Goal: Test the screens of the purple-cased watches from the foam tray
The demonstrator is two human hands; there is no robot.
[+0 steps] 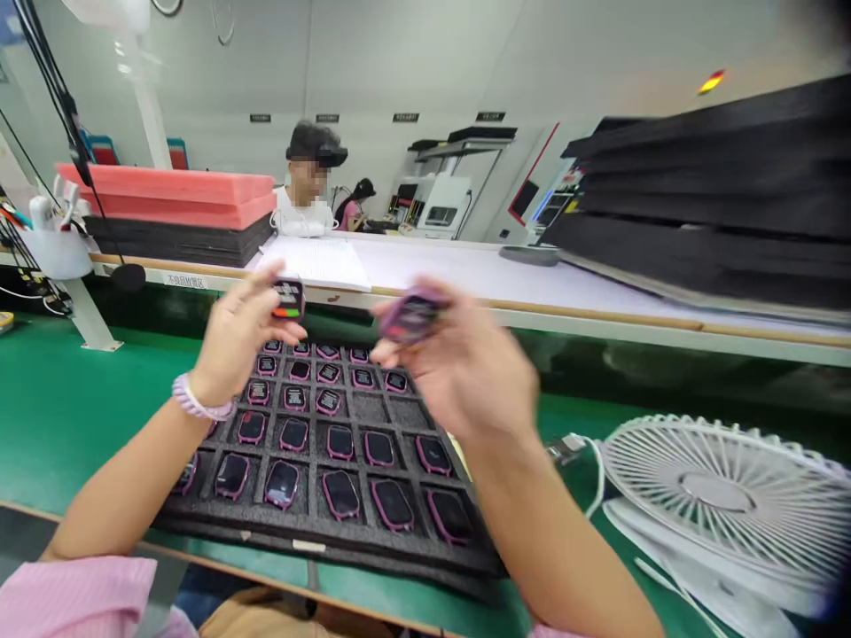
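My left hand (232, 337) is raised above the tray and pinches a small pink-edged watch body (288, 299) whose screen shows coloured bars. My right hand (465, 368) is blurred by motion and holds a second purple-pink watch body (412, 317) between its fingertips. Below both hands lies a black foam tray (378, 409) with rows of pockets. Most pockets hold several pink-rimmed watch bodies (340, 493) with dark screens, and two pockets near the middle right stand bare. A beaded bracelet (196, 403) circles my left wrist.
A white desk fan (724, 496) lies face up at the right on the green mat (59, 408). Pink and black foam sheets (173, 208) are stacked on the raised shelf at back left, black trays (718, 195) at back right. A person (309, 190) sits beyond.
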